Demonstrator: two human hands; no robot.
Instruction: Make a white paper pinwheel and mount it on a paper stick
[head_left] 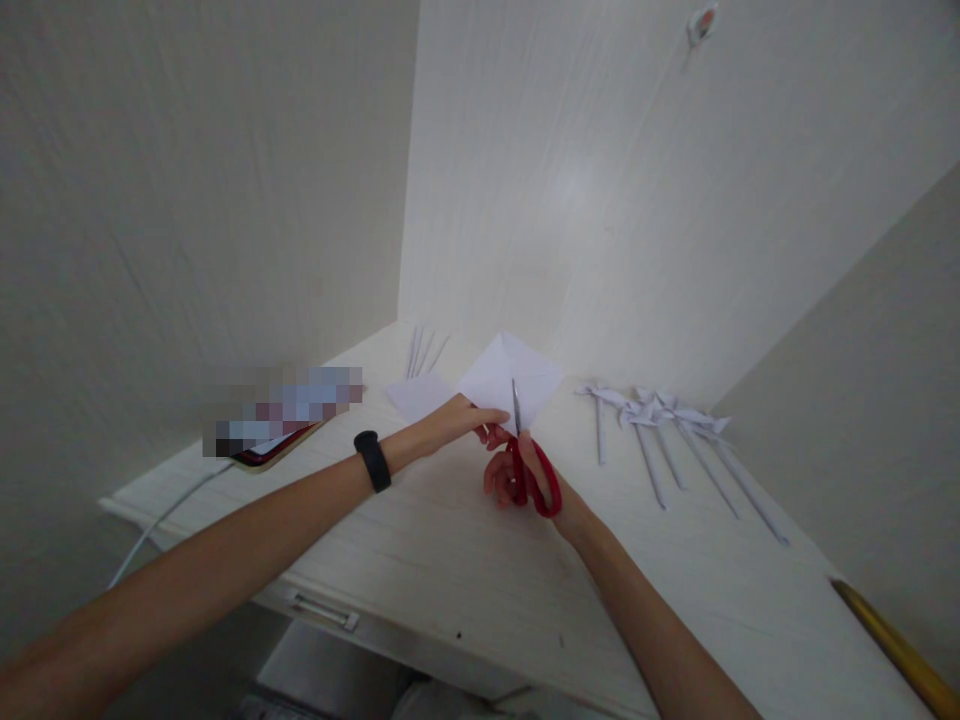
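Observation:
A square white sheet of paper (484, 375) with crease lines is held up by my left hand (472, 415), which pinches its near corner. My right hand (529, 465) grips a pair of red-handled scissors (547, 490), with fingers in the loops. The blades point away from me and lie over the paper near that corner, along the middle crease. Whether the blades are parted is too small to tell. Around my left wrist is a black band.
Several paper pinwheels on rolled sticks (649, 410) lie at the right. Behind the left hand are another white sheet (420, 397) and several thin paper sticks (422, 352). A phone (277, 440) with a white cable (169, 510) rests at the left. Walls enclose the white desk (420, 570).

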